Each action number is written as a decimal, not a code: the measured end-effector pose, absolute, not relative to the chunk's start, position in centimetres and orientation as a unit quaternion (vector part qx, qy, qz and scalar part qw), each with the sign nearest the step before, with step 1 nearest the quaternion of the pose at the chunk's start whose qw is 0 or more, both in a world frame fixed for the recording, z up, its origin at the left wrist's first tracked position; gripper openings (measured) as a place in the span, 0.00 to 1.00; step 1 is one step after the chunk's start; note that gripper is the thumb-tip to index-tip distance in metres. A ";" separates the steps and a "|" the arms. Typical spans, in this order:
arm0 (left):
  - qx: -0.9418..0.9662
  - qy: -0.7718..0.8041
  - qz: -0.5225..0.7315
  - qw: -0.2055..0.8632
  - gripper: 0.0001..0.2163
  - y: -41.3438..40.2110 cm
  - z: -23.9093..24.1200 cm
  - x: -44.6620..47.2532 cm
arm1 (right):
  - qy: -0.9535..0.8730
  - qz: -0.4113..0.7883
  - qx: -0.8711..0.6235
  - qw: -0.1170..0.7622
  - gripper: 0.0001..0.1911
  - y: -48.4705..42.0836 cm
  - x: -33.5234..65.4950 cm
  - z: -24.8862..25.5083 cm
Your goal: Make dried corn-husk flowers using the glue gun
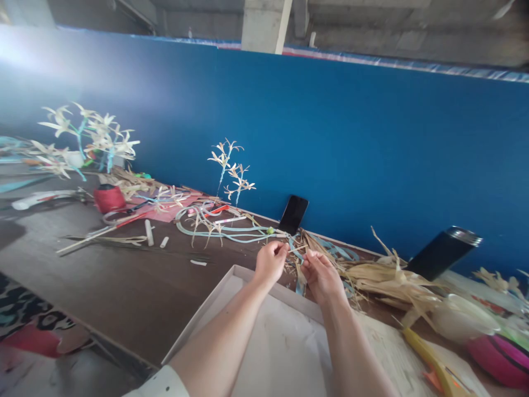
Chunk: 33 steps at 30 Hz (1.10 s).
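Note:
My left hand (pixel 270 262) and my right hand (pixel 320 275) are raised close together above the far edge of a shallow white box (pixel 231 292). Both are closed in a pinch on a thin straw strip wrapped with light blue tape (pixel 296 251) that runs between them. A blue tape end hangs down below the right hand. Just beyond the hands lies a pile of dried straw leaves (pixel 384 275) mixed with blue strips.
A dark wooden table (pixel 124 286) runs along a blue wall. A black phone (pixel 292 215) leans on the wall. Straw flowers (pixel 231 168) stand upright; more flowers (pixel 82 138) and a red spool (pixel 108 197) sit left. A black flask (pixel 442 251) and pink bowl (pixel 500 358) are right.

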<state>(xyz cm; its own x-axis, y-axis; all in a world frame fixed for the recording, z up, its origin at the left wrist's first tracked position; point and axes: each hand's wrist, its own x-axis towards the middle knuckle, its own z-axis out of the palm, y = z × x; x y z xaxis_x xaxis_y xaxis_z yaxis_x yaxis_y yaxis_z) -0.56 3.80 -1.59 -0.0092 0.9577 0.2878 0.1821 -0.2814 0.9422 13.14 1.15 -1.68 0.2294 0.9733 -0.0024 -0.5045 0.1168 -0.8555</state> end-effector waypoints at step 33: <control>0.568 0.476 0.557 0.375 0.15 4.2 -1.8 -0.7 | -0.340 0.436 -0.341 0.761 0.35 1.0 13.3 -1.0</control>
<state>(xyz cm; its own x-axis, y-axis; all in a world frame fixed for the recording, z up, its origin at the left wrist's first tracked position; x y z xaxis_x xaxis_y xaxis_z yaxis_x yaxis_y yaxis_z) -0.69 4.17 -1.81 -0.0728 0.9584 0.2759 0.1222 -0.2660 0.9562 13.26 1.01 -1.04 0.3894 0.8945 0.2197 -0.4313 0.3879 -0.8146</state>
